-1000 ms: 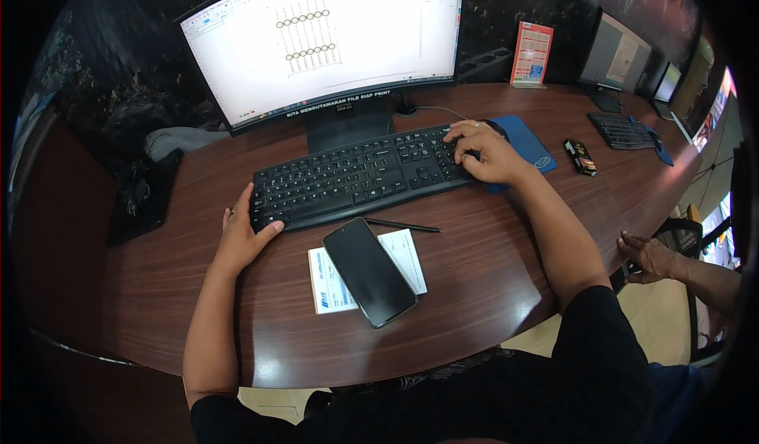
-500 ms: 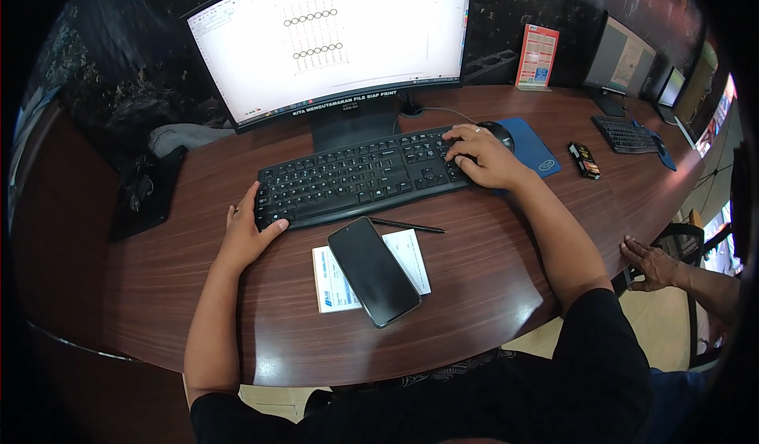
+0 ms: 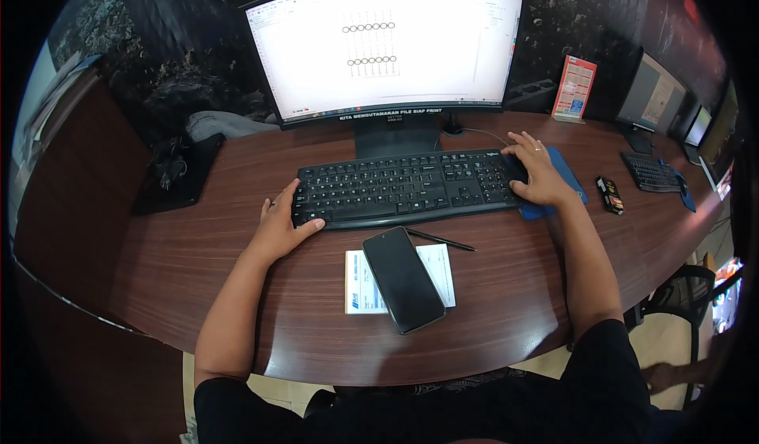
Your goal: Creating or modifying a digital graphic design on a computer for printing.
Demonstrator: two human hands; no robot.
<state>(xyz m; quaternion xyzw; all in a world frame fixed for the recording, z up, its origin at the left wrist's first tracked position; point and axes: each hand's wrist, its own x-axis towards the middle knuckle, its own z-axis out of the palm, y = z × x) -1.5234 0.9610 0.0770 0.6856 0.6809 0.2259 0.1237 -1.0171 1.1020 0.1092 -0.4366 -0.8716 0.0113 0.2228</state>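
A black keyboard (image 3: 395, 189) lies across the desk below the monitor. Around its left front corner rests my left hand (image 3: 278, 229), thumb along the front edge and fingers apart at the side, not gripping. My right hand (image 3: 539, 177) lies at the keyboard's right end, over a dark mouse (image 3: 517, 170) that it mostly hides, with the thumb on the near side. Beneath that hand, a blue mouse pad (image 3: 571, 177) sticks out. In front of the keyboard, a black phone (image 3: 404, 279) lies on a white printed paper slip (image 3: 358, 283), beside a black pen (image 3: 443, 240).
A curved monitor (image 3: 395, 56) shows two rows of linked circles. To the right are a small black pack (image 3: 609, 195), a red desk calendar (image 3: 575, 88), and a second keyboard (image 3: 650, 173). A black flat object (image 3: 183, 179) lies at left. Another person's hand (image 3: 662, 377) is at lower right.
My right hand has shifted from the number keys rightward onto the mouse. My left hand stays at the keyboard corner. The other person's hand has left the desk edge. The view has tilted.
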